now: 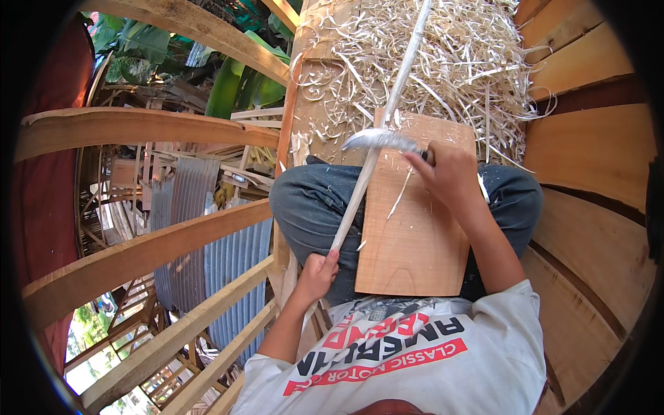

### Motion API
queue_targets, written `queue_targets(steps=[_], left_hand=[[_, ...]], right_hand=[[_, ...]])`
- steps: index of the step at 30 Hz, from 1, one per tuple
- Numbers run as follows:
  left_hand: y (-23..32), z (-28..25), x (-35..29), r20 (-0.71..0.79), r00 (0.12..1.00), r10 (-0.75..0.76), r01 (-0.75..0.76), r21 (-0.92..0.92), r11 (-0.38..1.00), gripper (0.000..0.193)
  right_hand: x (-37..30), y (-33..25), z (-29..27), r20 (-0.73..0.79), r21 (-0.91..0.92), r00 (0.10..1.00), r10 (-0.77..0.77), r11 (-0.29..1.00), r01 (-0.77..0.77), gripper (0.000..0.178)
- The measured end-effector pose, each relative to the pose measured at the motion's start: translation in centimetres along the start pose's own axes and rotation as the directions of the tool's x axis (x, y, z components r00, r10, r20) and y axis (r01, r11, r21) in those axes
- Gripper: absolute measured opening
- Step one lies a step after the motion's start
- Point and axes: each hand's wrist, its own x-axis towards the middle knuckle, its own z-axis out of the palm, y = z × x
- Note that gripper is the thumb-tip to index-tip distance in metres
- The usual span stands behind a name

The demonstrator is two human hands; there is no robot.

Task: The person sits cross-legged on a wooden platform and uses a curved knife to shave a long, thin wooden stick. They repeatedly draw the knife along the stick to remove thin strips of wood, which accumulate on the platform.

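- A stick (361,185) is crossing the board's (411,235) far left corner.
- Left hand (317,275) is gripping its near end beside the board.
- Right hand (451,173) is grasping a knife (393,141) above the board, blade (363,138) apparently touching the stick.

That curved blade (377,139) is metal, glinting where light catches it, while the long stick (407,62) is pale, matt wood. The board (418,242) looks like smooth wood, grain showing; the shavings (463,69) are thin, papery wood. I see matt, denim-like trousers (304,194), a printed cloth shirt (449,377), wooden rails (149,259) and, beyond them, dull, ridged metal sheets (235,277).
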Motion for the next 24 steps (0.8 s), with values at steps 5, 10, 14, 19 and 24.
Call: queue_targets(steps=[5,10,14,19,24], left_hand=[[-0.4,-0.6,0.1,0.059,0.998,-0.014,0.016,-0.04,0.999,0.061],[-0.3,-1.0,0.2,0.113,0.994,-0.001,0.01,-0.071,0.997,0.06],[-0.1,-1.3,0.3,0.149,0.989,-0.014,0.027,-0.085,0.996,0.059],[-0.3,-0.8,0.1,0.084,0.994,0.07,-0.066,-0.048,0.997,0.057],[0.0,-0.9,0.2,0.11,0.993,0.037,-0.03,-0.064,0.997,0.058]], right_hand=[[-2.5,-2.0,-3.1,0.433,0.315,0.901,-0.035,0.942,-0.115,0.045],[-3.1,0.3,-4.1,0.552,0.654,0.82,-0.153,0.689,-0.312,0.031],[-2.9,1.2,-3.5,0.303,0.673,0.942,0.146,0.667,-0.32,0.03],[-3.1,2.0,-2.9,0.248,0.672,0.966,-0.07,0.731,-0.119,0.032],[-3.9,2.0,-2.3,0.282,0.652,0.928,-0.243,0.759,0.0,0.03]])
